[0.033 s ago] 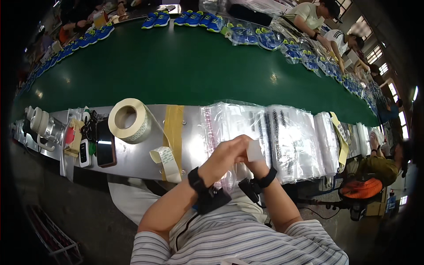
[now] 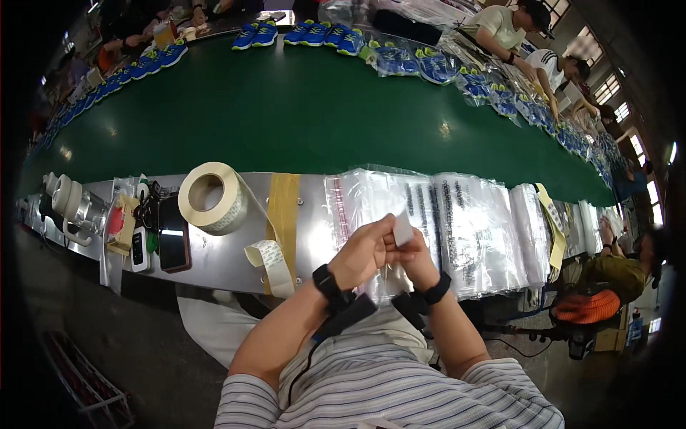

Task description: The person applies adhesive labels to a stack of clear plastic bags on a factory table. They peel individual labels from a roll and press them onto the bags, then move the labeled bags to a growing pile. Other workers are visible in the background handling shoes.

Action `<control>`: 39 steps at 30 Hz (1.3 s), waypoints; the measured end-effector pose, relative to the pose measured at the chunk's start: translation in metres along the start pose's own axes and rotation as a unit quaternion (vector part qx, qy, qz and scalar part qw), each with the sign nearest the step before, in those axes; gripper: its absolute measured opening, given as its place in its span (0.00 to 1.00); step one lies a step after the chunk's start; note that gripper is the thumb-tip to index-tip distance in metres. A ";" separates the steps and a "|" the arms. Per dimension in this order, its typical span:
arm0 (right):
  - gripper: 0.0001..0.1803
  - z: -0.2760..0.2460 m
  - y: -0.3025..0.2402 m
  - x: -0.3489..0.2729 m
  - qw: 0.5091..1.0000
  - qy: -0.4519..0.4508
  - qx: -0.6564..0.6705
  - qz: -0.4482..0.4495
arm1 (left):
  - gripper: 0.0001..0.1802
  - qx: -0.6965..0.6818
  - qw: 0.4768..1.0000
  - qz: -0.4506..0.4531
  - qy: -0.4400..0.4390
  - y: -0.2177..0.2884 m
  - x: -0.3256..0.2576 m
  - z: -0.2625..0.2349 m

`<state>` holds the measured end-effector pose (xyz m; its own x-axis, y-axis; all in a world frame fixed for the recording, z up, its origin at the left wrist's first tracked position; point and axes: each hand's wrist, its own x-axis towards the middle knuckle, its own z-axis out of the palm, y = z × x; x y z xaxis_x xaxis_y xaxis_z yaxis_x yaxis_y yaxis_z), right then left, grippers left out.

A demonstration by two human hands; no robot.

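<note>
My left hand (image 2: 361, 252) and my right hand (image 2: 417, 260) meet above a stack of clear plastic bags (image 2: 350, 214). Between their fingertips is a small white label (image 2: 403, 230), blank on the side I see. Both hands are closed at it, the left fingers at its left edge and the right fingers by its lower end. A second pile of clear bags with dark print (image 2: 486, 229) lies just right of my hands. To the left stands a big roll of labels (image 2: 236, 207), its loose strip (image 2: 273, 264) curling over the yellow-brown tape (image 2: 284, 214) on the metal ledge.
Beyond the ledge runs a green conveyor belt (image 2: 286, 114), with blue shoes (image 2: 314, 34) along its far side, several bagged at right. A phone (image 2: 174, 239), a small white device (image 2: 141, 249) and a clear jug (image 2: 86, 214) sit at left. An orange fan (image 2: 587, 306) stands right; co-workers (image 2: 504, 36) work across.
The label has tilted and moved slightly left and up between my fingers. My left hand has turned, showing more of its fingers. The whole view has shifted a little.
</note>
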<state>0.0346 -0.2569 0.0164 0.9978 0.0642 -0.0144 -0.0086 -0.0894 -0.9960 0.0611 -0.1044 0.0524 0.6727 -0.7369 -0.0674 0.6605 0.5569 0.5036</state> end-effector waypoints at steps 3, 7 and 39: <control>0.08 -0.025 -0.012 -0.007 0.981 0.079 0.065 0.164 | 0.27 -0.143 0.988 -0.055 0.013 -0.010 0.021 -0.037; 0.09 -0.054 -0.034 -0.019 0.984 0.106 0.128 0.059 | 0.19 0.187 0.966 -0.069 0.164 -0.031 0.034 -0.051; 0.27 -0.143 -0.051 -0.117 0.647 0.387 -0.640 -0.148 | 0.09 0.425 0.790 0.196 0.396 0.017 -0.137 -0.048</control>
<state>-0.0721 -0.4018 0.0815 0.6820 -0.2054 0.7019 -0.2419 -0.9691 -0.0486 -0.0038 0.0240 0.0285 0.9902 0.0863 -0.1102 0.1127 -0.0245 0.9933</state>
